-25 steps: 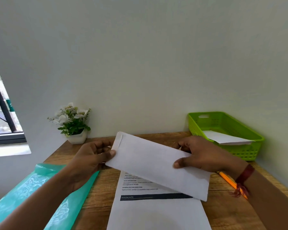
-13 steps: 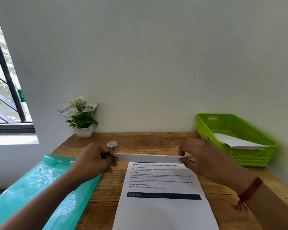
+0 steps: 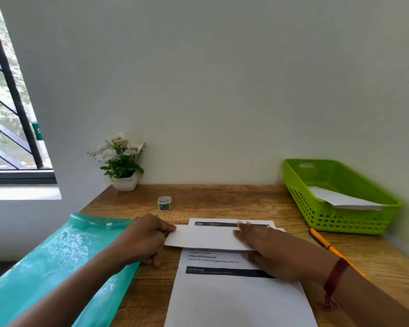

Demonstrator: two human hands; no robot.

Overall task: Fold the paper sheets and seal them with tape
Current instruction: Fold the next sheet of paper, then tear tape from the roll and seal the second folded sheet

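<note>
White folded sheet [image 3: 206, 238] on printed page [image 3: 234, 300]; left hand [image 3: 147, 237] pinches its left end, right hand [image 3: 269, 251] flat atop.

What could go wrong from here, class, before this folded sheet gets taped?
1. The folded sheet lies on the printed sheet; tape could catch both.
2. The tape roll stands apart beyond both hands; if the left hand, pinching one end, or the right hand, pressing flat, lets go to fetch it, the fold may spring open.
</note>
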